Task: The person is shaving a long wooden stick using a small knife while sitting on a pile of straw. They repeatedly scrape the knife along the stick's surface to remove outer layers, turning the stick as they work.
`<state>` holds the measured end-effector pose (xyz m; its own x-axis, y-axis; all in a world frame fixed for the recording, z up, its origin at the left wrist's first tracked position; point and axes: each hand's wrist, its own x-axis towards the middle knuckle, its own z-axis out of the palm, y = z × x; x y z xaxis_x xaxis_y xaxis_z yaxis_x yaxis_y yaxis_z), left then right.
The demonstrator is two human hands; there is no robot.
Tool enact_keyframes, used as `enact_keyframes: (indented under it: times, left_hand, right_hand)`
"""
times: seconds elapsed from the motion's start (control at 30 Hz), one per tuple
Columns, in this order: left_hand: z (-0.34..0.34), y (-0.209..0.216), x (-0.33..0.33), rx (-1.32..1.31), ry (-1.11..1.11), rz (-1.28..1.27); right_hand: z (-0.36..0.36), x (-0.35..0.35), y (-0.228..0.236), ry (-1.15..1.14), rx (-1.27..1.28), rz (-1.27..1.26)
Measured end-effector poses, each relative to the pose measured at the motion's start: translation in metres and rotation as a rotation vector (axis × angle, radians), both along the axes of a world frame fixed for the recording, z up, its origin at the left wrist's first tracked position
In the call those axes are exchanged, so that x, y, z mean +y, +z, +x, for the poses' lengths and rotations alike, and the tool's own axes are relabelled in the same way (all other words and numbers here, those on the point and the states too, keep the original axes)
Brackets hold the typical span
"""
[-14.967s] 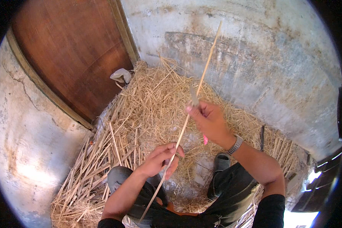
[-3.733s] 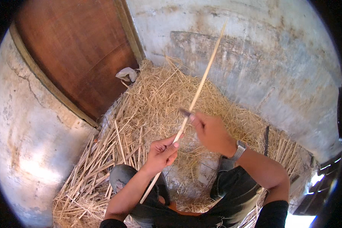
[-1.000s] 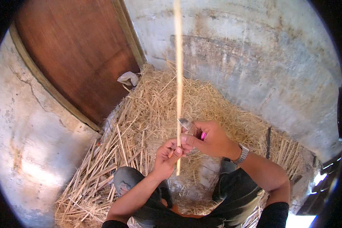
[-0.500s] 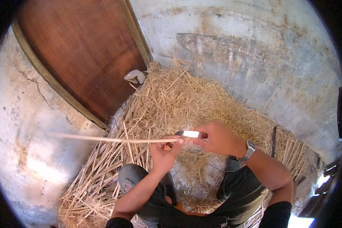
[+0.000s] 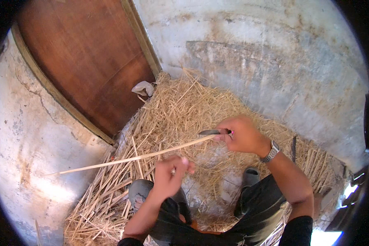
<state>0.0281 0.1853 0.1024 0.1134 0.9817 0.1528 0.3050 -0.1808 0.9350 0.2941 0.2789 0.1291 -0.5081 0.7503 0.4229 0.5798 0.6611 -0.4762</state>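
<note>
My right hand (image 5: 242,135) is closed around a small knife, pinching one end of a long, thin pale strip of split cane or bamboo along with it. The dark knife blade (image 5: 211,132) points left from the fingers, just above the strip. From there the strip (image 5: 139,156) runs left and slightly down to a thin free tip in front of the pale wall. My left hand (image 5: 170,176) is off the strip, just below its middle. Its fingers are loosely curled and a little blurred, with a gap by the thumb and nothing visible in them.
Fine pale shavings (image 5: 201,102) heap up in the corner ahead. Longer loose strips (image 5: 110,180) lie to the left by my knee. A brown wooden door (image 5: 90,61), a crumpled whitish bag (image 5: 143,88) at its foot and stained walls (image 5: 254,61) close in the space.
My left hand has let go of the strip and dropped lower left. My right hand has risen slightly up and right, and now holds the strip, whose left tip has swung down.
</note>
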Motion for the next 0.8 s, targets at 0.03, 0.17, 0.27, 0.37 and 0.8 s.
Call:
enact_keyframes:
  times: [0.03,0.17,0.27,0.37,0.8]
  left_hand:
    - [0.0,0.003,-0.015,0.124,-0.033,0.225]
    - [-0.007,0.042,-0.045,0.751,0.266,0.809]
    - [-0.028,0.05,-0.036,0.982,0.221,0.48]
    - [-0.063,0.038,-0.042,0.904,-0.112,0.075]
    - [-0.001,-0.004,0.011,-0.403,-0.412,-0.4]
  right_hand:
    - [0.004,0.001,0.003,-0.011,-0.038,0.014]
    - [0.015,0.002,0.003,0.0,-0.042,0.024]
    - [0.021,0.0,0.005,0.055,-0.018,-0.019]
    - [0.018,-0.003,0.012,0.071,-0.067,0.013]
    - [-0.021,-0.019,0.005,-0.286,0.192,0.08]
